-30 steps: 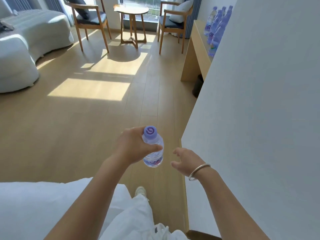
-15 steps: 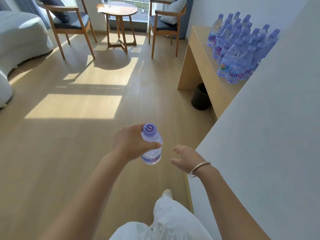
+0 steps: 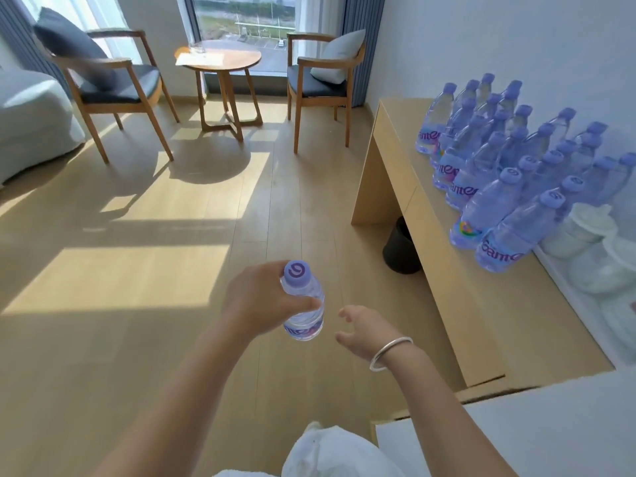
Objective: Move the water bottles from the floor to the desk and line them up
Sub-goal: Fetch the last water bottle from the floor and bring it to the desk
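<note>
My left hand (image 3: 258, 299) grips a clear water bottle (image 3: 304, 304) with a purple cap, held upright above the wooden floor in the middle of the view. My right hand (image 3: 364, 330), with a silver bangle on the wrist, hovers just right of the bottle, fingers spread and holding nothing. To the right stands a light wooden desk (image 3: 481, 297) against the wall. Several purple-capped bottles (image 3: 499, 166) stand on it in rows, from the far end to about its middle.
White cups or lidded jars (image 3: 585, 232) stand on the desk behind the nearest bottles. A black bin (image 3: 401, 247) sits under the desk. Two wooden armchairs (image 3: 320, 84) and a round table (image 3: 220, 62) are by the window. A white wall corner (image 3: 516, 432) is at lower right.
I have walked forward past the white wall corner. The desk and its rows of bottles have come fully into view and closer. My hands keep the same pose with the bottle.
</note>
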